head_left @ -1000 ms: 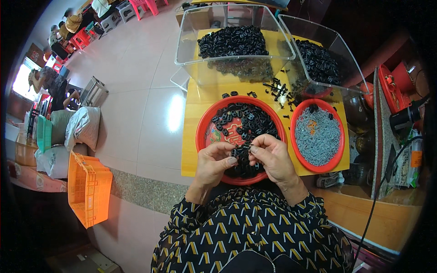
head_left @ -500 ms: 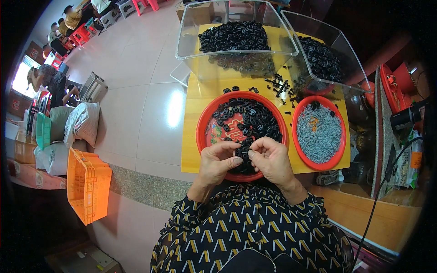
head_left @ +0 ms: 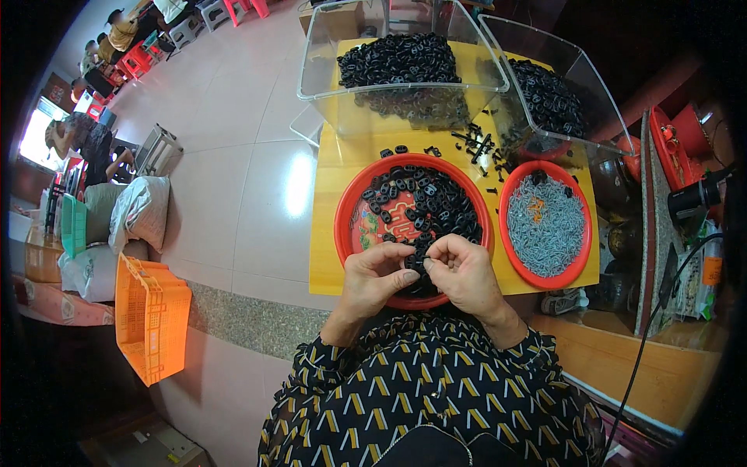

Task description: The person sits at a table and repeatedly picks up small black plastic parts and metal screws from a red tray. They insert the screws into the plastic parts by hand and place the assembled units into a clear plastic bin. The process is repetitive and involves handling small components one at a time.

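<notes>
Left hand, fingers parted, and narrow-fingered right hand work on, barely shifted, over a round red plastic basin; grip unclear.

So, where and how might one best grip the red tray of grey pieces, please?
Probably by the near rim of that smaller red tray, coming from the front: the raised lip is uncovered there, while the larger red tray sits close on its left and a clear bin stands behind.

Tray: red, black parts in it. Under tray: yellow table. Right of tray: red dish — grey bits. Left of tray: orange crate. Below tray: black top — yellow-white chevrons.
</notes>
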Tool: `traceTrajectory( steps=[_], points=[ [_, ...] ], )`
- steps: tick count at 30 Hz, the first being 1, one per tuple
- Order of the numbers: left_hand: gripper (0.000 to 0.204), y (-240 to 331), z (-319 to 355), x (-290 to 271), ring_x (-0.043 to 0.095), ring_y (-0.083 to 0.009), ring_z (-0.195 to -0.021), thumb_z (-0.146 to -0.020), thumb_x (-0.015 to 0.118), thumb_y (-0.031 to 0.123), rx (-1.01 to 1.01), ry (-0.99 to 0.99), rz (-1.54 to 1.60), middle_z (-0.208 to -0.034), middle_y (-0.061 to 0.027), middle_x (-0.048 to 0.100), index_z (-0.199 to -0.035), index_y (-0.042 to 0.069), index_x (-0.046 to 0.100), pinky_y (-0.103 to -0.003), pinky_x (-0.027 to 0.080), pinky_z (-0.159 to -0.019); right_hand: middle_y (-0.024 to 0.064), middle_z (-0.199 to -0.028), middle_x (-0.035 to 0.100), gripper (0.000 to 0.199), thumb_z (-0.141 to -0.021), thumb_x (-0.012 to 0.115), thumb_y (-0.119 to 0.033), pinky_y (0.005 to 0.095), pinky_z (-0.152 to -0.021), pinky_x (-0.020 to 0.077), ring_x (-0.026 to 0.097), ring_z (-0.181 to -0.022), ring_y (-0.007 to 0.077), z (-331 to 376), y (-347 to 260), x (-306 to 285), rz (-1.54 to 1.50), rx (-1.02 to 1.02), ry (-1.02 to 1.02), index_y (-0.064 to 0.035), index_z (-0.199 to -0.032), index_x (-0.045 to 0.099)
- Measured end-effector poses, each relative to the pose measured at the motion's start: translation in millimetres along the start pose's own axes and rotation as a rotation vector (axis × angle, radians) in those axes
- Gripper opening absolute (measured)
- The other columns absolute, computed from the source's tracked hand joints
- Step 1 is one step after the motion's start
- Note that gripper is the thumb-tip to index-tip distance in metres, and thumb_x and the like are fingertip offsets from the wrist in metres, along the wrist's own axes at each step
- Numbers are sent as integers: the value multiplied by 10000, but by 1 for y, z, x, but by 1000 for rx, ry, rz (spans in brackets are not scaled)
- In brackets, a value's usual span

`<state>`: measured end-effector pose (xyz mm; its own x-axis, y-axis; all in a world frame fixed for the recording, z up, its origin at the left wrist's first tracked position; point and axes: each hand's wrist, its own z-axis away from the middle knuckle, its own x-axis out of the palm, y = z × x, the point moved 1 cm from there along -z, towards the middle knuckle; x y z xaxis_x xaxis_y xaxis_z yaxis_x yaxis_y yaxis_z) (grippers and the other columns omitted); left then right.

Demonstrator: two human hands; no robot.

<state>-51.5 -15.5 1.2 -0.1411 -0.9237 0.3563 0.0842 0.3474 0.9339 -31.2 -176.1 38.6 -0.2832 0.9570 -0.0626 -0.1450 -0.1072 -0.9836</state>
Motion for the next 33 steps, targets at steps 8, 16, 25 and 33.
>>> traceTrajectory(
  steps=[8, 16, 25, 33],
  points=[
    [288, 7, 2, 7, 569, -110, -824, -733, 658, -27, 53, -28, -61, -915, -59, 601, -1010, -36, 580, -243, 478, -724, -24, -641, 529, 44, -784, 582, -30, 180, -477, 397, 484, -564, 16, 0, 2, 2, -52, 22, -33, -3, -788, 548],
    [276, 4, 4, 7, 577, -120, -815, -740, 637, -43, 36, -25, -19, -912, -68, 605, -1010, -43, 578, -245, 479, -717, 25, -719, 563, 71, -795, 603, -29, 212, -530, 510, 561, -624, 84, -9, 19, -8, -536, 163, -271, -7, -850, 564],
    [250, 2, 3, 9, 570, -109, -755, -718, 653, -34, 145, -14, -145, -836, -69, 601, -961, -46, 599, -227, 467, -663, 29, -780, 552, 150, -793, 626, -66, 237, -577, 530, 571, -683, 104, -6, 28, -5, -673, 172, -319, 2, -898, 543],
    [242, 2, 0, 12, 564, -105, -706, -696, 670, -24, 216, 13, -305, -776, -71, 600, -923, -56, 595, -229, 459, -628, 35, -753, 566, 121, -791, 630, -77, 233, -561, 525, 570, -650, 101, -8, 33, -6, -643, 138, -297, -10, -859, 555]
  ],
)
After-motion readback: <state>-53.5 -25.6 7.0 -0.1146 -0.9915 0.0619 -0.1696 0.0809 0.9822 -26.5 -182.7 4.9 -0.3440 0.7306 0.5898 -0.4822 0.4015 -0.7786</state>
